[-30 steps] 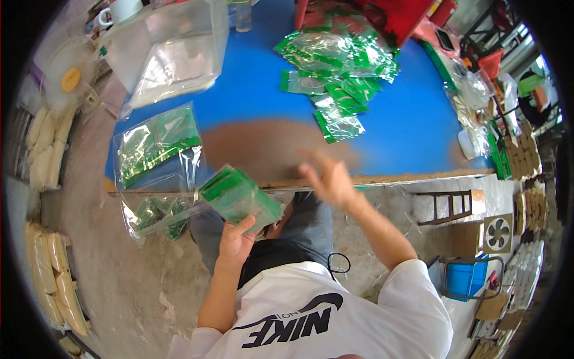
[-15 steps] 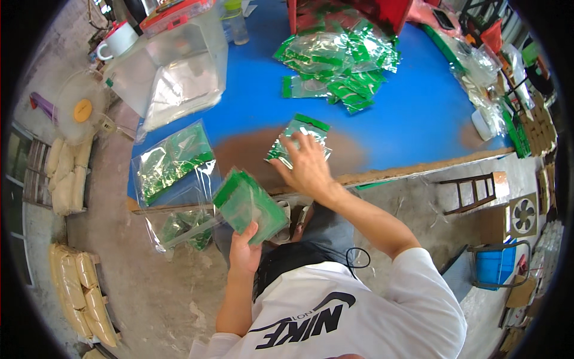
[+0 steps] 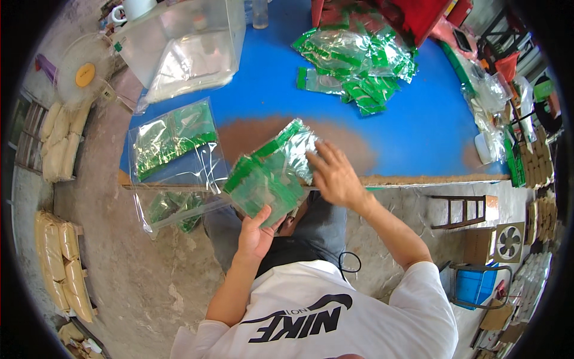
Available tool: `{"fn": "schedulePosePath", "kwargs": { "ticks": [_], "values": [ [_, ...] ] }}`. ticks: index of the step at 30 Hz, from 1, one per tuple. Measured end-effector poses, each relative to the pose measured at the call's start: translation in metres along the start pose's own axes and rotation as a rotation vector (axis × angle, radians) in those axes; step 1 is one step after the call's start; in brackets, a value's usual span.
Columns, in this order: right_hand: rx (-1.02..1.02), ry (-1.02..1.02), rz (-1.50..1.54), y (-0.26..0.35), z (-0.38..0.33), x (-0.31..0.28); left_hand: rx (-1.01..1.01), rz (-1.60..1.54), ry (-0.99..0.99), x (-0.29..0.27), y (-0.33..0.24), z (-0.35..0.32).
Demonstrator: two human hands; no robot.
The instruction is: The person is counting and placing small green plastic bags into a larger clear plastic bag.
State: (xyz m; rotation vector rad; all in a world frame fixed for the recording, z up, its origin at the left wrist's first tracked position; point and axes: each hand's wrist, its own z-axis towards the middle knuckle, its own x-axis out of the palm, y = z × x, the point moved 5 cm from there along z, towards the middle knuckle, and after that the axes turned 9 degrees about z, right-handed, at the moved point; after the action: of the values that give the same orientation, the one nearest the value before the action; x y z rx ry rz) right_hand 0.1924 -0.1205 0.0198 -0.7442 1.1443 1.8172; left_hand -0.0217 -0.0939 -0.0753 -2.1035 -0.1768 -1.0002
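Your left hand (image 3: 256, 234) grips a stack of green-edged packets (image 3: 263, 182) from below, thumb up across the front of the lowest one, just off the near edge of the blue counter (image 3: 412, 128). Your right hand (image 3: 335, 173) lies flat on the top of that same stack, fingers spread over a clear packet (image 3: 296, 146) whose upper end reaches over the counter's worn brown patch (image 3: 353, 149); whether those fingers pinch the packet or only press it you can't quite tell from this angle.

Left of the stack, a large clear bag (image 3: 173, 143) filled with more green packets rests on the counter's near left corner, and its lower end hangs over the edge. Beyond the stack, toward the far side of the counter, lies a loose pile of green packets (image 3: 359, 66). At the counter's far left corner stands a clear plastic box (image 3: 185, 45). Right of the stack, below the counter's edge, a small wooden stool (image 3: 463, 210) stands on the concrete floor (image 3: 149, 269), and a blue bucket (image 3: 472, 286) sits nearer to you than it.
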Motion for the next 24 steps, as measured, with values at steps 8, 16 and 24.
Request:
{"fn": "schedulePosePath", "kwargs": {
  "ticks": [8, 16, 24],
  "values": [
    [0.142, -0.154, -0.045, -0.126, 0.096, -0.004, -0.028, 0.094, -0.056, 0.013, 0.012, -0.003],
    [0.065, 0.146, 0.128, -0.039, 0.073, 0.035, 0.086, 0.003, -0.047, -0.006, -0.008, -0.019],
    [0.175, -0.531, -0.016, -0.103, 0.064, -0.061, 0.051, 0.031, -0.119, -0.003, -0.011, -0.012]
  ]
}}
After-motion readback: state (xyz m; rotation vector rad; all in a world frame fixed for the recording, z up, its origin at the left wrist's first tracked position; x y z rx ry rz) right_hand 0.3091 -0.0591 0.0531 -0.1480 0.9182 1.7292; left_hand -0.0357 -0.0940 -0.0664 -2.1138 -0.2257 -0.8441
